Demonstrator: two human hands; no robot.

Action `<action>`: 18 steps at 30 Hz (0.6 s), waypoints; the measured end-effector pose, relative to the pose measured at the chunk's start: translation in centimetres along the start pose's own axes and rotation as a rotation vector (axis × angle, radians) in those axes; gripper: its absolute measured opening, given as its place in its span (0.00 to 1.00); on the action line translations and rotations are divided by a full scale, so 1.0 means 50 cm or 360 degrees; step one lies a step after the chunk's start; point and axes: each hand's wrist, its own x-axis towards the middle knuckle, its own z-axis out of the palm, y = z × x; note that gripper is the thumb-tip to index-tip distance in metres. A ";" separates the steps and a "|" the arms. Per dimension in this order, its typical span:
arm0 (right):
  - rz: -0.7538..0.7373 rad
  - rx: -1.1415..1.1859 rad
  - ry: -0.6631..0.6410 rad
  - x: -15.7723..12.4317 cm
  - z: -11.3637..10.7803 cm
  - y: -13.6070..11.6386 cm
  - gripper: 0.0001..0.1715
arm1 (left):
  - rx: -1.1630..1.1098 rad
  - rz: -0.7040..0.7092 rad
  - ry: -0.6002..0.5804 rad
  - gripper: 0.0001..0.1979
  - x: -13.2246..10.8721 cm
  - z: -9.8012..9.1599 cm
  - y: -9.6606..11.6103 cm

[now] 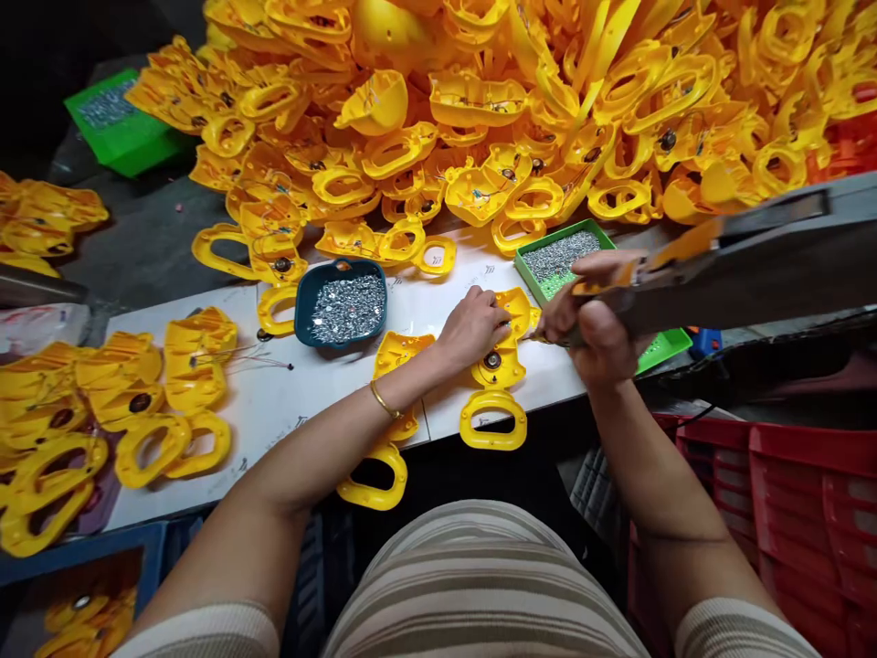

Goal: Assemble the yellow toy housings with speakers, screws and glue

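Observation:
My left hand (476, 324) is closed, with its fingertips pinched low over a yellow plastic shell half (508, 361) that has a loop handle and a round dark part inside. What the fingertips pinch is too small to make out. My right hand (599, 329) is wrapped round a grey power screwdriver (726, 283), blurred, whose tip points at the right side of that shell. Under my left forearm lies a second yellow shell (401, 352), partly hidden, its handle over the table's front edge.
A dark blue bowl (301, 306) and a green tray (531, 279) hold small silver screws. Yellow shells (480, 100) are heaped at the back, with more (198, 356) at left on the white tabletop (274, 393). Red crates (787, 493) stand low at right, a blue crate (154, 557) at left.

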 end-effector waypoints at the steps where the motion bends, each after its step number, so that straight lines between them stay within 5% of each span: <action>1: -0.0034 0.0093 0.0032 -0.003 -0.004 -0.009 0.20 | 0.0013 -0.0020 0.0016 0.08 -0.004 -0.010 -0.005; 5: -0.0005 0.0076 0.0151 -0.024 -0.029 -0.013 0.16 | -0.0099 0.0191 0.0174 0.18 -0.094 -0.062 -0.045; 7: 0.0060 -0.0030 0.0198 -0.035 -0.042 0.002 0.17 | -0.0065 0.0357 0.0108 0.25 -0.173 -0.080 -0.073; 11: 0.0125 -0.0050 0.0244 -0.045 -0.046 0.031 0.19 | 0.0084 0.0254 -0.0084 0.42 -0.285 -0.074 -0.115; 14: 0.0075 -0.0042 0.0227 -0.043 -0.034 0.032 0.19 | 0.0091 0.0144 0.0005 0.42 -0.279 -0.047 -0.123; 18: 0.0034 -0.0067 0.0216 -0.049 -0.024 0.013 0.18 | 0.0102 0.0058 0.0225 0.37 -0.200 -0.012 -0.114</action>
